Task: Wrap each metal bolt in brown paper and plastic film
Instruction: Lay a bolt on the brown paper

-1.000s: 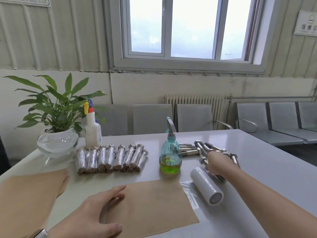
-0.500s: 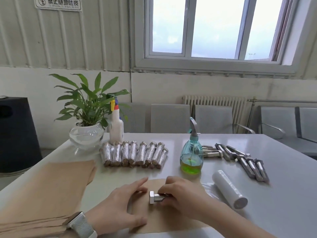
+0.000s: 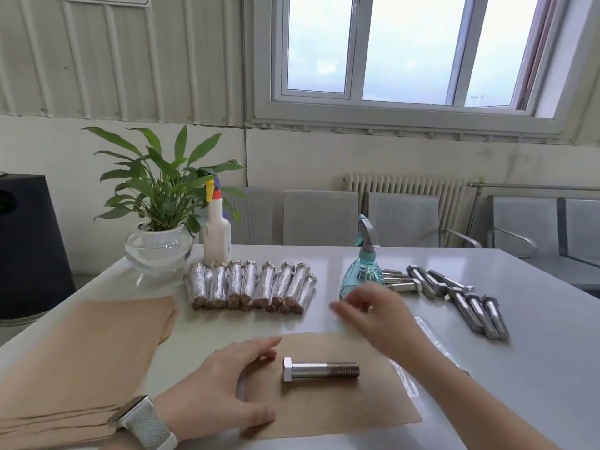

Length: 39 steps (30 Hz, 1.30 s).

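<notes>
We see one bare bolt (image 3: 320, 369) lying flat at centre bottom of the frame on a single brown sheet (image 3: 328, 404), head to the left, thread to the right, no hand touching it. The left hand (image 3: 217, 381) lies flat at lower left, fingers spread and relaxed on the sheet's left edge, probably to pin the paper so it can't slide; a watch sits on that wrist. The right hand (image 3: 376, 311) is blurred, raised above the table just right of centre, fingers loosely spread and holding nothing, in front of the teal sprayer (image 3: 363, 274); we judge it may be going for the sprayer, can't tell. Hands are well apart. Wrapped bolts (image 3: 250, 285) lie side by side in a row at centre left, roughly twelve, overlap makes the count unsure; kept away from the unwrapped bolts (image 3: 461, 295) fanned out at right, about eight or nine, some hidden behind the sprayer. The film (image 3: 428, 339) is mostly hidden behind the right forearm, only a clear strip shows. One paper stack (image 3: 91, 362) at lower left, within left-hand reach. One white bottle (image 3: 217, 233) and one plant (image 3: 159, 203) at upper left of the table (image 3: 535, 368).
</notes>
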Tool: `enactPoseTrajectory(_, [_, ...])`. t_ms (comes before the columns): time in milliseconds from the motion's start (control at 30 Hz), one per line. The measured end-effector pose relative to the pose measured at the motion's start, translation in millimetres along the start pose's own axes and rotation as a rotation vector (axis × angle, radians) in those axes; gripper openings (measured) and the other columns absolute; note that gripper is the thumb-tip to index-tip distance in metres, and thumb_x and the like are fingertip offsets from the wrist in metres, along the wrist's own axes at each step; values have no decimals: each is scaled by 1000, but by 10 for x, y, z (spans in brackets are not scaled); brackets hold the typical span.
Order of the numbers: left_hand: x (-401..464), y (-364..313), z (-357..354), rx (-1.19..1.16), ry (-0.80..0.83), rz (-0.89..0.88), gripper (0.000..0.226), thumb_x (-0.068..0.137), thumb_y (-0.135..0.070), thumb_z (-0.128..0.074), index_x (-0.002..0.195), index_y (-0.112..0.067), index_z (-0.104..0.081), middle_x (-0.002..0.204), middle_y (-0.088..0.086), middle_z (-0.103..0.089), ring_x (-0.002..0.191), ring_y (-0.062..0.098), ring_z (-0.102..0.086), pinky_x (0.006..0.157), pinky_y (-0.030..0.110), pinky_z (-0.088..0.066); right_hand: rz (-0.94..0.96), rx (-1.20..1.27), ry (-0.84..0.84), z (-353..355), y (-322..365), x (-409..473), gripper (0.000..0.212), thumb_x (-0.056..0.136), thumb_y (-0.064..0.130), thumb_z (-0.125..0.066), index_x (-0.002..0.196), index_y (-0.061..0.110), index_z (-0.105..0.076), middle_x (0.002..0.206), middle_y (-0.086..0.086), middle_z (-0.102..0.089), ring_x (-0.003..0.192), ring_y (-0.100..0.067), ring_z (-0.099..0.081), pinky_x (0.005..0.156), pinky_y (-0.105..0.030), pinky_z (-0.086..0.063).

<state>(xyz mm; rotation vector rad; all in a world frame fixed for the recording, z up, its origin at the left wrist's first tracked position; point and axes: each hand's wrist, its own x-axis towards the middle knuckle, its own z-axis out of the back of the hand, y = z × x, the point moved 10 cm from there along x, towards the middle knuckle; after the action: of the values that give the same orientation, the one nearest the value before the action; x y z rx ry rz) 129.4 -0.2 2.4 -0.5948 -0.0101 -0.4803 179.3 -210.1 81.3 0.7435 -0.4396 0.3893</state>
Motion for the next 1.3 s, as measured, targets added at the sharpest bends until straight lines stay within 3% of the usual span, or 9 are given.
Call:
enactPoseTrajectory(100, [23,-53,25,46,-26,-26,71,74,-58,-73,132,-55,-34,135,-34,-38,126,-21,-28,110,8,-18,-306,174,-345,629,-519,288,40,75,49,-76,86,15,-58,82,2,-62,75,-14,-57,63,-28,-42])
enactPoseTrajectory(200, [69,-99,47,31,-130,-18,61,69,-75,-62,124,-53,-47,122,-33,-50,119,-14,-41,110,26,-30,-457,153,-86,448,-806,595,92,70,49,-82,142,16,-36,141,-8,-46,124,-25,-49,99,-41,-45])
enactPoseTrajectory(267, [104,-96,48,21,-218,28,61,58,-88,-48,110,-58,-53,111,-30,-55,110,-15,-45,105,25,-31,-407,164,52,270,-786,746,102,70,45,-83,150,19,-25,152,-6,-34,135,-26,-39,107,-42,-40])
enactPoseTrajectory(433, [165,23,-3,134,-293,130,54,50,-94,-31,89,-64,-53,101,-30,-48,99,-22,-36,94,22,-22,-319,289,76,63,-703,939,59,74,36,-83,121,16,-52,106,-13,-61,93,-22,-60,83,-38,-52])
enactPoseTrajectory(600, [177,53,-5,111,-268,137,45,51,-89,-35,82,-62,-53,98,-29,-49,97,-20,-39,96,23,-25,-326,263,-29,12,-760,995,43,81,28,-76,119,21,-57,108,-12,-66,99,-28,-65,91,-44,-54])
enactPoseTrajectory(767, [167,31,19,77,-238,145,44,49,-84,-39,80,-57,-55,99,-27,-53,101,-18,-42,97,22,-24,-249,232,-95,112,-589,953,21,87,9,-61,106,19,-59,103,-11,-69,71,-12,-71,61,-25,-53])
enactPoseTrajectory(867, [169,16,24,82,-225,146,45,49,-85,-37,80,-57,-53,95,-29,-51,97,-17,-41,96,22,-25,-186,294,-97,329,-230,931,26,86,1,-56,102,21,-60,106,-8,-70,68,-18,-72,63,-27,-52])
enactPoseTrajectory(1000, [161,9,21,79,-209,155,44,52,-85,-38,83,-57,-54,96,-29,-52,100,-14,-44,99,24,-28,-155,216,130,528,287,729,32,80,3,-60,100,27,-67,96,5,-75,81,-18,-71,88,-45,-55])
enactPoseTrajectory(1300, [25,-81,159,-81,-291,180,15,82,-51,-66,93,-41,-68,94,-23,-65,96,-9,-56,98,23,-39,-406,-159,953,-112,348,-657,18,76,23,-74,81,39,-69,103,4,-72,77,-9,-64,77,-26,-50])
